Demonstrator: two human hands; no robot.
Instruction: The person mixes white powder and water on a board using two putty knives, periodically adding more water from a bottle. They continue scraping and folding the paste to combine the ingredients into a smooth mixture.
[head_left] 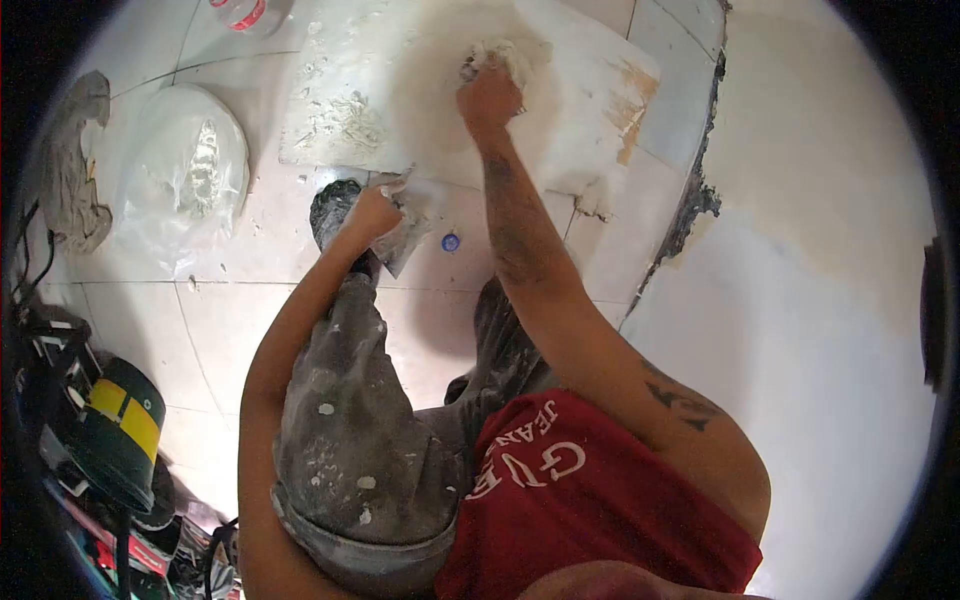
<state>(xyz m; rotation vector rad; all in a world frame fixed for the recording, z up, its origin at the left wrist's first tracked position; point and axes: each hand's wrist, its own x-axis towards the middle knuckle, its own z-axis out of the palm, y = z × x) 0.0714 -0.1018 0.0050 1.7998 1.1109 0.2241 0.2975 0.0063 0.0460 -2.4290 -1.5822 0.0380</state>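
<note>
We see the right hand stretched out over the white board lying on the tiled floor, its grip clenched on a lump of white plaster near the board's far edge. The left hand, just beside a dark shoe, is grasping a plaster-smeared trowel. A plastic bag lies further left.

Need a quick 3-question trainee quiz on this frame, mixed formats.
1. True or false: the right hand touches the white plaster on the board.
2. The left hand holds: A) a bottle B) a trowel C) a cloth.
3. What small blue thing lies on the floor tiles beside the trowel?
Key: 1 true; 2 B; 3 a bottle cap.
</note>
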